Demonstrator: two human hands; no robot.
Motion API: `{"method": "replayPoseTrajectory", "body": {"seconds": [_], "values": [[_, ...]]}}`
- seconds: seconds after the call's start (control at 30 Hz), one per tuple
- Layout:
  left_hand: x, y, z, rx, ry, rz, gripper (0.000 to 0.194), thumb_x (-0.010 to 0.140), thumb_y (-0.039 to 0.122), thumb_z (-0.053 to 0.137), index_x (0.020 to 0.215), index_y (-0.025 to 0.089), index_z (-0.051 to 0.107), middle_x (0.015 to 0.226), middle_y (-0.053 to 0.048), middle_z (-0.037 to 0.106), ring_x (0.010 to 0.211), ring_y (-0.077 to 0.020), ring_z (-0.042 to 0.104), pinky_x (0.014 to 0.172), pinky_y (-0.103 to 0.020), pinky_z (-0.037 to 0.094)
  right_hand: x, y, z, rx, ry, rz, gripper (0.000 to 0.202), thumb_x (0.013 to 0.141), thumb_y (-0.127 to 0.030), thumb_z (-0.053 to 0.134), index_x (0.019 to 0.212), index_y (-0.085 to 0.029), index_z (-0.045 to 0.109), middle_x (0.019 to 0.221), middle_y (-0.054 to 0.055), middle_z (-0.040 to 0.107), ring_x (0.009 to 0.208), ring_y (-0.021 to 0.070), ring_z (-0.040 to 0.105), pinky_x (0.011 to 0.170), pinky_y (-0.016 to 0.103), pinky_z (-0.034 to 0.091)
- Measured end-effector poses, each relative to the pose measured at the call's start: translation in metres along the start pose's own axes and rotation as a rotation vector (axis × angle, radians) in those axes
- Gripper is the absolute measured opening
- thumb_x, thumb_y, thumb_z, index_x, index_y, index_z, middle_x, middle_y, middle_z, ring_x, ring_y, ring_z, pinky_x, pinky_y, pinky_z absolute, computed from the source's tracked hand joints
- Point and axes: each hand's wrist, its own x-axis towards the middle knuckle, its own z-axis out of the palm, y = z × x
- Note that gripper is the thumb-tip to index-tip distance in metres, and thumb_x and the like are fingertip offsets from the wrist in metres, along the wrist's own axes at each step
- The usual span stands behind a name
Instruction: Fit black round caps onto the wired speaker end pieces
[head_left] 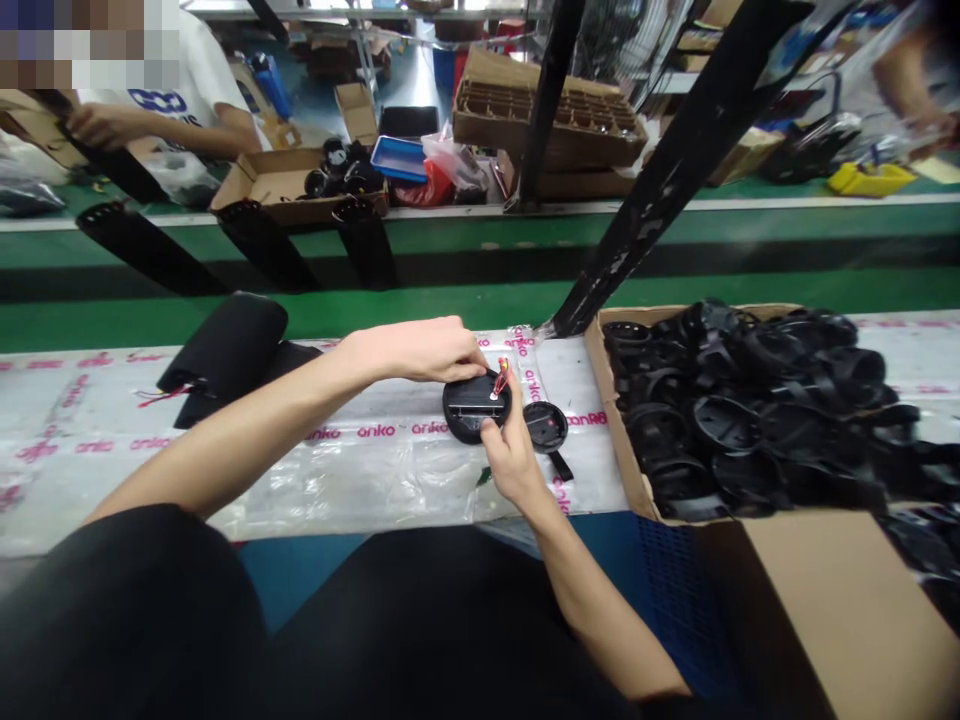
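Round black cover [474,405] at frame centre; left hand [420,350] pinches upper edge, right hand [506,450] grips lower right, both touching

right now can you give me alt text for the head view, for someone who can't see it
Two bare hands, left hand and right hand, hold a round black plastic part with a red wire over a clear plastic sheet on a workbench. A cardboard box of similar black parts sits at right; a green conveyor runs behind.
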Motion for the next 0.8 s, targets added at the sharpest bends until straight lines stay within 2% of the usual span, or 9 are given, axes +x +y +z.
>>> {"method": "replayPoseTrajectory", "body": {"seconds": [0.07, 0.1, 0.17, 0.23, 0.4, 0.53, 0.63, 0.7, 0.8], "values": [[0.012, 0.010, -0.009, 0.108, -0.129, 0.025, 0.025, 0.094, 0.017, 0.063, 0.077, 0.020, 0.081, 0.065, -0.004, 0.074, 0.051, -0.0148, 0.054, 0.056, -0.029, 0.037, 0.000, -0.002, -0.003, -0.016, -0.007, 0.013, 0.081, 0.098, -0.032, 0.052, 0.173, -0.017, 0.025, 0.180, 0.014, 0.028, 0.170, 0.0323, 0.024, 0.139, 0.058, 0.022], [0.019, 0.015, -0.012, 0.149, -0.146, 0.011, 0.022, 0.090, 0.015, 0.067, 0.072, 0.019, 0.079, 0.060, -0.004, 0.069, 0.047, -0.0144, 0.049, 0.053, -0.031, 0.033, 0.000, -0.003, -0.004, -0.023, -0.010, 0.018, 0.080, 0.099, -0.032, 0.052, 0.173, -0.017, 0.025, 0.180, 0.015, 0.029, 0.169, 0.0329, 0.025, 0.139, 0.059, 0.022], [0.029, 0.025, -0.015, 0.214, -0.124, -0.037, 0.019, 0.079, 0.012, 0.074, 0.062, 0.018, 0.073, 0.050, -0.001, 0.058, 0.042, -0.0131, 0.039, 0.049, -0.032, 0.026, -0.001, -0.005, -0.004, -0.032, -0.016, 0.022, 0.079, 0.099, -0.033, 0.050, 0.173, -0.017, 0.024, 0.179, 0.016, 0.031, 0.167, 0.0336, 0.030, 0.138, 0.061, 0.025], [0.034, 0.033, -0.017, 0.273, -0.118, -0.056, 0.019, 0.073, 0.009, 0.077, 0.057, 0.019, 0.070, 0.047, 0.001, 0.051, 0.041, -0.0124, 0.035, 0.048, -0.032, 0.024, -0.002, -0.006, -0.005, -0.038, -0.020, 0.026, 0.078, 0.100, -0.033, 0.049, 0.172, -0.017, 0.024, 0.178, 0.017, 0.034, 0.165, 0.0339, 0.034, 0.136, 0.061, 0.029], [0.032, 0.038, -0.021, 0.212, -0.116, -0.036, 0.024, 0.080, 0.011, 0.074, 0.059, 0.021, 0.070, 0.049, 0.002, 0.057, 0.043, -0.0147, 0.046, 0.052, -0.032, 0.030, -0.002, -0.003, -0.006, -0.046, -0.040, 0.034, 0.076, 0.101, -0.035, 0.050, 0.171, -0.015, 0.026, 0.176, 0.018, 0.037, 0.164, 0.0311, 0.037, 0.136, 0.056, 0.031], [0.037, 0.040, -0.021, 0.392, -0.195, 0.020, 0.019, 0.081, 0.009, 0.075, 0.068, 0.023, 0.078, 0.056, -0.002, 0.067, 0.050, -0.0204, 0.061, 0.055, -0.034, 0.034, 0.000, 0.001, -0.003, -0.049, -0.059, 0.036, 0.077, 0.103, -0.036, 0.047, 0.173, -0.016, 0.022, 0.178, 0.017, 0.033, 0.167, 0.0290, 0.033, 0.137, 0.055, 0.028], [0.039, 0.046, -0.016, 0.506, -0.226, 0.049, 0.011, 0.085, 0.012, 0.076, 0.078, 0.018, 0.082, 0.063, -0.008, 0.073, 0.057, -0.0255, 0.069, 0.057, -0.036, 0.039, 0.001, 0.002, -0.004, -0.057, -0.093, 0.050, 0.080, 0.104, -0.039, 0.046, 0.175, -0.015, 0.016, 0.181, 0.017, 0.027, 0.169, 0.0287, 0.027, 0.139, 0.055, 0.024], [0.035, 0.049, -0.012, 0.542, -0.214, 0.018, 0.013, 0.088, 0.010, 0.072, 0.084, 0.015, 0.083, 0.069, -0.012, 0.076, 0.061, -0.0272, 0.072, 0.060, -0.036, 0.044, 0.001, 0.000, -0.015, -0.059, -0.139, 0.063, 0.084, 0.105, -0.043, 0.050, 0.176, -0.016, 0.014, 0.182, 0.016, 0.023, 0.171, 0.0286, 0.023, 0.140, 0.054, 0.021], [0.019, 0.044, -0.008, 0.443, -0.143, -0.061, 0.022, 0.092, 0.010, 0.064, 0.099, 0.016, 0.084, 0.080, -0.013, 0.081, 0.069, -0.0278, 0.076, 0.066, -0.035, 0.049, 0.000, -0.003, -0.050, -0.137, -0.257, 0.052, 0.092, 0.103, -0.050, 0.059, 0.177, -0.022, 0.012, 0.185, 0.011, 0.013, 0.173, 0.0287, 0.013, 0.141, 0.054, 0.016]]}}
